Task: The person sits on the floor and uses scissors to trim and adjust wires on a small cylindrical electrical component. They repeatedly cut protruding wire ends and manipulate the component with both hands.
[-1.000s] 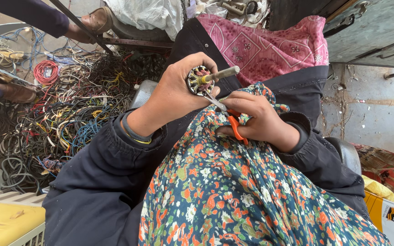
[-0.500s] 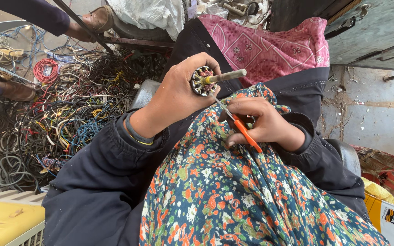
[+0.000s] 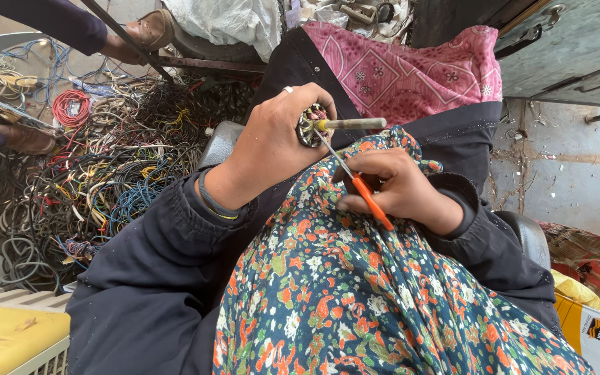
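Over the lap, on flowered cloth (image 3: 383, 298): 1 small motor rotor (image 3: 311, 125), copper windings showing, shaft (image 3: 352, 123) pointing right, clasped tight in the left hand (image 3: 272, 149). Right hand (image 3: 400, 187) closed around 1 orange-handled tool (image 3: 366, 198); its metal tip, lower half a second ago, now reaches the windings, so prying looks underway. Alongside, at left: 1 heap of tangled wires (image 3: 85, 173).

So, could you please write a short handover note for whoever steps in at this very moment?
Left hand: grips a small motor rotor by its core, shaft pointing right.
Right hand: holds an orange-handled tool, its metal tip at the rotor's windings.
Both rest over the lap, on floral cloth.
Done: cannot tell how much wire is out.
Left: windings remain in the rotor.
Wire pile lies on the floor to the left.
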